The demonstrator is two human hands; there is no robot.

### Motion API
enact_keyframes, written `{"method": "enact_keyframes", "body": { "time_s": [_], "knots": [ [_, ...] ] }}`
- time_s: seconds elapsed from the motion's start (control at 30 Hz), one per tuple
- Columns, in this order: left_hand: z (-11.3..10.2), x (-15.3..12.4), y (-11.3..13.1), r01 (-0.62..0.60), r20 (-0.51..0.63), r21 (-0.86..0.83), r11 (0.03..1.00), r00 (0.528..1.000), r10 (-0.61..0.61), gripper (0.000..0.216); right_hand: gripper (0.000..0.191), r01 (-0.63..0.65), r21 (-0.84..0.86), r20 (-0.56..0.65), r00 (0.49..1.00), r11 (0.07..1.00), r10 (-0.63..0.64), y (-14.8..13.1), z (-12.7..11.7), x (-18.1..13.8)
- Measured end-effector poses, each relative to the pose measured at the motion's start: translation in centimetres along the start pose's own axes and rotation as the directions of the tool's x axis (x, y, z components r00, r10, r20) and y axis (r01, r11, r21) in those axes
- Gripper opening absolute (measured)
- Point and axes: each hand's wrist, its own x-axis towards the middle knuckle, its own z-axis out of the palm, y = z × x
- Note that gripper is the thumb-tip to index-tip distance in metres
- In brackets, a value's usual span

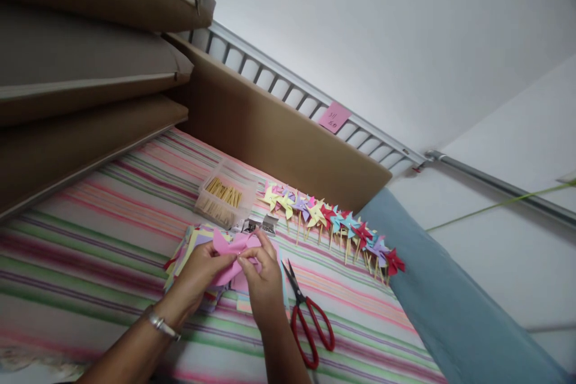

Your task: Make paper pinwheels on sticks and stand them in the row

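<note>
A pink paper pinwheel (pixel 225 244) with folded-in blades is held between both hands over the striped cloth. My left hand (pixel 200 269) is closed on its left side, thumb close to the centre. Thumb and forefinger of my right hand (pixel 264 273) pinch at the middle of the pinwheel; a tiny pale spot shows there, too small to name. Beneath and beside the hands lies a pile of coloured paper sheets (pixel 183 257). Red-handled scissors (pixel 310 325) lie with blades slightly apart, right of my right hand.
A clear plastic box (pixel 227 197) of short wooden sticks stands behind the paper. Small dark packets (pixel 263 225) lie near it. A row of finished pinwheels (pixel 330 221) on sticks runs along the brown board (pixel 270 126). Grey-brown cushions (pixel 90 60) rise at left.
</note>
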Motion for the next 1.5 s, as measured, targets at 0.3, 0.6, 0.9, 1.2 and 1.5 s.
{"method": "enact_keyframes", "body": {
  "time_s": [0.3, 0.6, 0.9, 1.2, 1.5],
  "knots": [
    [-0.08, 0.13, 0.06, -0.011, -0.039, 0.013, 1.0, 0.999, 0.012, 0.025, 0.01, 0.02, 0.026, 0.055, 0.998, 0.999, -0.021, -0.33, -0.41, -0.15],
    [-0.03, -0.06, 0.25, -0.012, 0.034, -0.011, 1.0, 0.999, 0.013, 0.025, 0.01, -0.025, 0.05, 0.072, 0.997, 0.998, 0.021, -0.28, -0.45, 0.11],
    [-0.02, -0.14, 0.25, -0.013, 0.021, 0.001, 1.0, 1.0, 0.013, 0.024, 0.011, -0.098, 0.075, 0.072, 0.993, 0.992, 0.092, -0.39, -0.23, 0.08],
    [0.06, -0.18, 0.32, -0.003, 0.033, -0.021, 1.0, 0.999, 0.004, 0.027, 0.011, -0.077, 0.069, 0.076, 0.995, 0.995, 0.071, -0.3, -0.27, 0.0],
    [0.02, -0.1, 0.32, -0.01, 0.018, 0.014, 1.0, 1.0, 0.009, 0.026, 0.01, -0.078, 0.084, 0.093, 0.993, 0.993, 0.07, -0.18, -0.28, 0.02]
  ]
}}
